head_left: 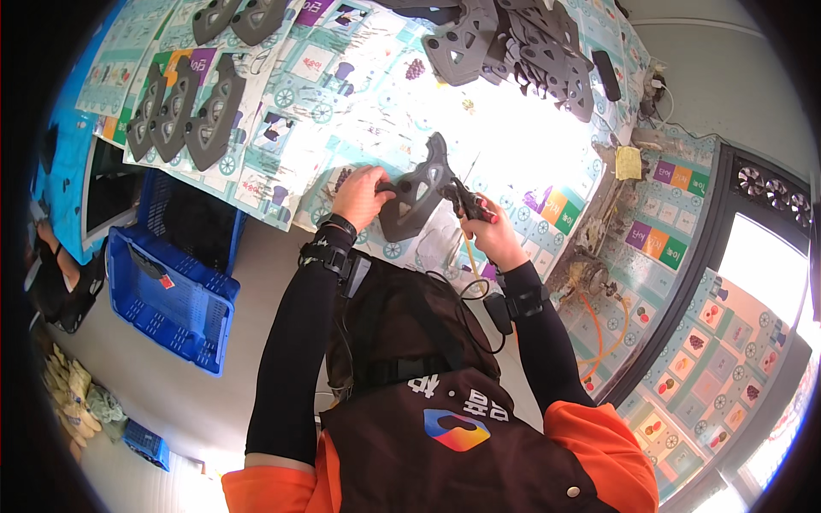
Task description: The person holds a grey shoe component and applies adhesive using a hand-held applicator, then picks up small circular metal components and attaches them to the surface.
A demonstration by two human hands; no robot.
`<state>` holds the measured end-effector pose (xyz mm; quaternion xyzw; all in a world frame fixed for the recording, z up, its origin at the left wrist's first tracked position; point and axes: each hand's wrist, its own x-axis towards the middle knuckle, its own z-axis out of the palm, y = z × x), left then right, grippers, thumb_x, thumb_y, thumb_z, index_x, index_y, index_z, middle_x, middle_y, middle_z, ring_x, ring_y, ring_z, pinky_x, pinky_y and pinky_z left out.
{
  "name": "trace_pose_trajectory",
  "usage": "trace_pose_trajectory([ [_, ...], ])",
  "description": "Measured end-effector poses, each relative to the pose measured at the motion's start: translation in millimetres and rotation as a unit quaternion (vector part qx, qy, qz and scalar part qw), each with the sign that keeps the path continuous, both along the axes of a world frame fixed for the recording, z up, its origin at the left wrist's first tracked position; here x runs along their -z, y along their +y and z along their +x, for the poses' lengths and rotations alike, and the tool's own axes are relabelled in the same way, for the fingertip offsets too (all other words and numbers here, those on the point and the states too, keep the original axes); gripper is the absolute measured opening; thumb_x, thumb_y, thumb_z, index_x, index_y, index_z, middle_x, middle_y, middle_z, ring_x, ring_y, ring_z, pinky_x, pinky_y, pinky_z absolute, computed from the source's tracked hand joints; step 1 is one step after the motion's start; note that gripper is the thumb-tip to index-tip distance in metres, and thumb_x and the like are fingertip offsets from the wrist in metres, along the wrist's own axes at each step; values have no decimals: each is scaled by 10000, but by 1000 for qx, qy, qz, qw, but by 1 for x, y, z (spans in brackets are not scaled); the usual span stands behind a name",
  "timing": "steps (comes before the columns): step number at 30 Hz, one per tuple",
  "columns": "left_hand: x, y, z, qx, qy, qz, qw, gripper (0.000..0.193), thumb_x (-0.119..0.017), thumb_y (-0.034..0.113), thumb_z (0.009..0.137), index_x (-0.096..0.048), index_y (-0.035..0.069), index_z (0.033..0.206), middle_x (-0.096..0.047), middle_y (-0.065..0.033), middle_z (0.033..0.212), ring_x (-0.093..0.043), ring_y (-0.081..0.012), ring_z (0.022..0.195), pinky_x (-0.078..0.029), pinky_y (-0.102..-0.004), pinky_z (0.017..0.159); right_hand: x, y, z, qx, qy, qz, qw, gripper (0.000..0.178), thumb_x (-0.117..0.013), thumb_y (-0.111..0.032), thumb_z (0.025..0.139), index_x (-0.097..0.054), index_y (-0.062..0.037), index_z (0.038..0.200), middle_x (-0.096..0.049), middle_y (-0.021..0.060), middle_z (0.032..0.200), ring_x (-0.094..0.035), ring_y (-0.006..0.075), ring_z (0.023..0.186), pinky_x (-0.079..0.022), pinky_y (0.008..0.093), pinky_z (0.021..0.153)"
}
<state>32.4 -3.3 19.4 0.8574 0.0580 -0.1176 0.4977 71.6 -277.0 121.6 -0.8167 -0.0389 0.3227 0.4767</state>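
A dark grey moulded plastic part [417, 198] with a narrow upper arm and several cut-out openings stands over the near edge of the covered table. The fingers of my left hand [359, 198] are closed on its left edge. In my right hand [496, 235] is a slim black-and-red hand tool [470, 205]; its exact kind I cannot make out. The tool's dark front end is at the right side of the part, and whether they touch is unclear. A thin yellow hose [473, 259] hangs by my right hand.
Similar grey parts [175, 111] lie in rows at the table's left, and a heap [522, 51] of them sits at the far right. Blue crates [171, 299] stand on the floor to the left, near another person's arm [62, 256]. A machine with hoses [590, 278] is at right.
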Motion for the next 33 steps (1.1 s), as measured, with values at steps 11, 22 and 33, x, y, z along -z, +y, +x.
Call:
trace_pose_trajectory([
  [11, -1, 0, 0, 1, 2, -3, 1000, 264, -818, 131, 805, -624, 45, 961, -652, -107, 916, -638, -337, 920, -507, -444, 800, -2, 11, 2, 41, 69, 14, 997, 219, -629, -45, 790, -618, -2, 1004, -639, 69, 776, -618, 156, 683, -496, 329, 659],
  [22, 1, 1, -1, 1, 6, -5, 1000, 257, -812, 142, 815, -619, 50, 957, -644, -104, 915, -632, -337, 926, -499, -445, 803, -4, 16, 1, 27, 120, 13, 992, 243, -643, -57, 779, -614, -14, 1017, -609, 46, 760, -599, 145, 684, -484, 318, 651],
  [33, -2, 1, 0, 3, -2, -12, 1000, 271, -827, 127, 797, -615, 45, 944, -632, -104, 878, -623, -337, 885, -487, -447, 777, -7, 16, -14, 27, 160, -44, 986, 342, -661, -92, 793, -622, -11, 1123, -611, 56, 806, -577, 132, 719, -492, 324, 695],
])
